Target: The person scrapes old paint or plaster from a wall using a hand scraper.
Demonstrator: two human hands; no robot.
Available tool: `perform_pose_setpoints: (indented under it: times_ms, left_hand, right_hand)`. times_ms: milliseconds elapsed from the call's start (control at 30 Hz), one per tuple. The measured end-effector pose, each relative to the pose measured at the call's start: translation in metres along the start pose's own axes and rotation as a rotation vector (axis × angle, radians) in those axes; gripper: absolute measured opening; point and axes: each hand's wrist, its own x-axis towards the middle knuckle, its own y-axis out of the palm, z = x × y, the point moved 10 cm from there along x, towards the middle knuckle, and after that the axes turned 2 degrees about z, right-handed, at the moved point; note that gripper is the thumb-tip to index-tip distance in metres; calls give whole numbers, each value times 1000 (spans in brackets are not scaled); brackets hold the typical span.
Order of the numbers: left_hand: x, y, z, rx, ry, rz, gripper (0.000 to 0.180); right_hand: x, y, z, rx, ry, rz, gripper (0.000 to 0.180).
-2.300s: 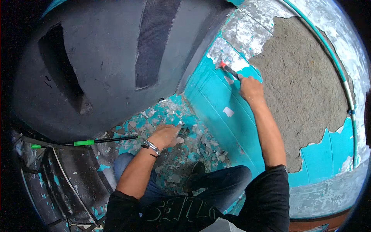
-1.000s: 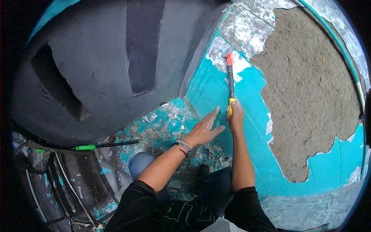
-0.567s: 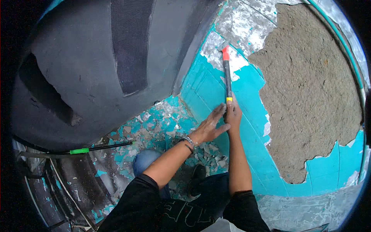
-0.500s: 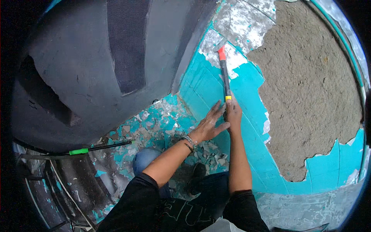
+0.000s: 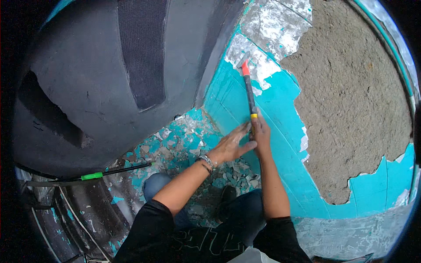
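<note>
A long-handled scraper (image 5: 248, 94) with a red head, black shaft and yellow ring slants up from my hands. My right hand (image 5: 262, 136) is closed around the lower end of its handle. My left hand (image 5: 229, 145) is beside it, fingers stretched toward the handle and thumb apart; whether the fingertips press on the handle is hard to make out. The scraper's blade rests at a whitish bared patch (image 5: 263, 65) on the teal painted surface (image 5: 274, 103). Paint is peeled there in a ragged edge.
Rough grey-brown material (image 5: 351, 96) shows inside the teal surface on the right. A dark grey panel (image 5: 96, 57) with a mesh strip stands at the left. Paint flakes (image 5: 188, 140) litter the ground. A black bar with a green grip (image 5: 92, 176) lies at lower left.
The scraper and both hands have shifted slightly down and left, toward me. The blade has moved lower on the bared patch, and my left fingers are drawn in lower on the handle.
</note>
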Motion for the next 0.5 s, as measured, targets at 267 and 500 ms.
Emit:
perform_pose_setpoints:
  times_ms: [267, 500]
  left_hand:
    - [-9, -24, 8, 32, 6, -158, 82]
    - [-3, -12, 19, -16, -6, -147, 80]
  right_hand:
    - [12, 29, 2, 285, -171, 2, 48]
    - [10, 17, -35, 169, 72, -20, 48]
